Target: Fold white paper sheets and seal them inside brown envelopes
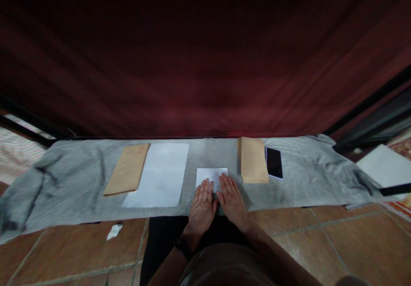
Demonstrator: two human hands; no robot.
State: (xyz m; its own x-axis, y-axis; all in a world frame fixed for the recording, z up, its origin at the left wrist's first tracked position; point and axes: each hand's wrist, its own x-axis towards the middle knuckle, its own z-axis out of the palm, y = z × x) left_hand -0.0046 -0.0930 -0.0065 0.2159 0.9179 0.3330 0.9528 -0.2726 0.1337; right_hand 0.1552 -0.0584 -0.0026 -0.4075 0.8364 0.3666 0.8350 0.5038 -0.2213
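Taking the small white paper [205, 174] as the clock's centre, with twelve straight ahead of the person, I see brown floor tiles [337, 243] nearest, a white scrap [114, 231] lying on them towards eight o'clock. A dark band [182, 248] circles the left wrist. The left hand [202, 207] lies flat at seven o'clock, its fingers slightly spread on the paper's near part; the right hand [231, 200] rests at five, fingers lying close together, pinching nothing. The paper sits directly in front of the person, its far edge square to twelve; what shows runs longest from nine to three, though the hands cover its near corners. All this is on a rumpled grey cloth [212, 151]. At nine o'clock lies a large white sheet [160, 174], overlapped farther out by a brown envelope [128, 168] slanting towards one. At two stands out a stack of brown envelopes [254, 159], long axis nearly twelve to six, a dark-screened phone [274, 162] just beside it. Beyond, at twelve, hangs dark red fabric [199, 76].
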